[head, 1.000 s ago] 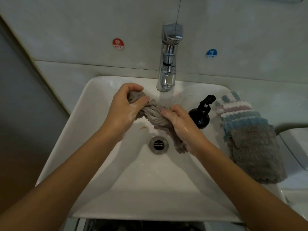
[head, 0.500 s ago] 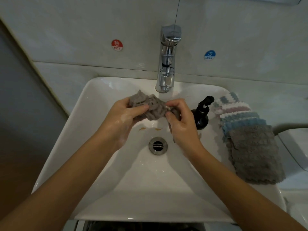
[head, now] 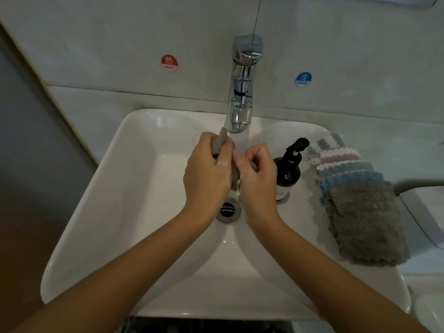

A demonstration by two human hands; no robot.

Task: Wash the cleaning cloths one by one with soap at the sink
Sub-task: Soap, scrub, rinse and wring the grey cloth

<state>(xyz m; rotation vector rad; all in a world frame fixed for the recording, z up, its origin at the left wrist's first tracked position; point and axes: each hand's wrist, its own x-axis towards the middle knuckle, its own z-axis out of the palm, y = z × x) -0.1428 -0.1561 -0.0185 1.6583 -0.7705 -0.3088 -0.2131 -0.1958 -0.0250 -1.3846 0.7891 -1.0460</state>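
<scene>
Over the white sink [head: 134,193], my left hand [head: 206,174] and my right hand [head: 258,176] press close together, both gripping one wet grey cloth [head: 219,143]. Most of the cloth is bunched between my palms; a tip sticks up by the tap's spout and a strip hangs down between my wrists. Soap suds cling to both hands. A black pump soap bottle [head: 288,171] stands just right of my right hand. A stack of several folded cloths [head: 360,210], grey on top, lies on the sink's right rim.
The chrome tap [head: 242,92] rises at the back, above my hands. The drain [head: 228,210] sits below my wrists. Red HOT [head: 169,63] and blue COLD [head: 303,79] stickers mark the wall. A white fixture [head: 425,212] adjoins the right edge.
My hands have come together from a spread, twisting hold, bunching the cloth tightly between them. The cloth was stretched across between them before.
</scene>
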